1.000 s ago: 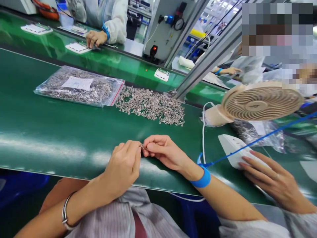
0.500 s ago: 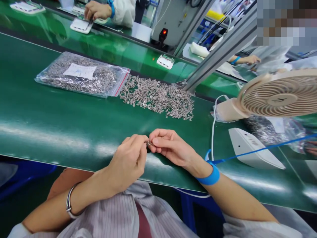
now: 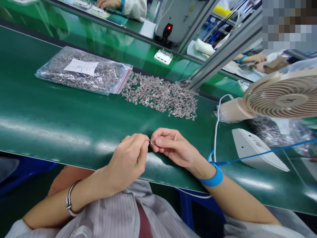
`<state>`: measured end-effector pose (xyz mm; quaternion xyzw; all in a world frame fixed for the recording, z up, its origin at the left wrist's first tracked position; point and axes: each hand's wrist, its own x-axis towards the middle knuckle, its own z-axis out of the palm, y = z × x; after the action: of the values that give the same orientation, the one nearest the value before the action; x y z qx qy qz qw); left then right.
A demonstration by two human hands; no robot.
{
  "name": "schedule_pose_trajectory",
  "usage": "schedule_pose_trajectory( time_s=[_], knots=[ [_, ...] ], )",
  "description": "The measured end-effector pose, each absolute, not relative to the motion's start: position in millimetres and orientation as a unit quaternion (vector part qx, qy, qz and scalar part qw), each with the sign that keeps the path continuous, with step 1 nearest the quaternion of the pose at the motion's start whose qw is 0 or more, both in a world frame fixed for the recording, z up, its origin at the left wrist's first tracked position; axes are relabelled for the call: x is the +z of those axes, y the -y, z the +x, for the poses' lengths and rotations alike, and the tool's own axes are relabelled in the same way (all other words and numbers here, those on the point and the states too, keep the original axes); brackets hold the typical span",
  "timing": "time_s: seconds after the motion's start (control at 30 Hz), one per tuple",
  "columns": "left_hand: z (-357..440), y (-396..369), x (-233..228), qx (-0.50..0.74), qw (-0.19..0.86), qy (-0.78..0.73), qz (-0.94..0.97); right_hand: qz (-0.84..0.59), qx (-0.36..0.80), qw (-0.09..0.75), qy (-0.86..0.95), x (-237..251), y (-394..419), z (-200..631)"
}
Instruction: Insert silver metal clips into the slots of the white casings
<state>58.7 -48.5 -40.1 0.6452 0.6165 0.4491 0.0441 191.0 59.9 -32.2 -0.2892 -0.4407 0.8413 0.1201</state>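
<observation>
1. Both: left hand (image 3: 127, 162) and right hand (image 3: 173, 147) pinch one small metal part (image 3: 152, 142) together, fingertips meeting.
2. Part sits low over belt (image 3: 61, 122).
3. Loose pile (image 3: 160, 96) at 12 o'clock, bag (image 3: 81, 71) at 10.

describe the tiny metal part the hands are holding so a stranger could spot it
On the near edge of the green belt, the left hand and right hand meet fingertip to fingertip. The small metal part is pinched between them, alone, well apart from the loose pile farther back.
</observation>
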Motion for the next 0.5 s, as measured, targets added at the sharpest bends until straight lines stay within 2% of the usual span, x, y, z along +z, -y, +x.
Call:
schedule_pose_trajectory(
  time_s=[0.17,0.5],
  knots=[
    [59.3,47.8,-40.0,0.447,0.046,-0.609,0.653,-0.285,0.845,0.11,0.439,-32.4,-59.4,190.6],
    [60.9,47.8,-39.1,0.458,0.021,-0.611,0.645,-0.317,0.836,0.143,0.423,-29.3,-56.1,188.6]
  ],
)
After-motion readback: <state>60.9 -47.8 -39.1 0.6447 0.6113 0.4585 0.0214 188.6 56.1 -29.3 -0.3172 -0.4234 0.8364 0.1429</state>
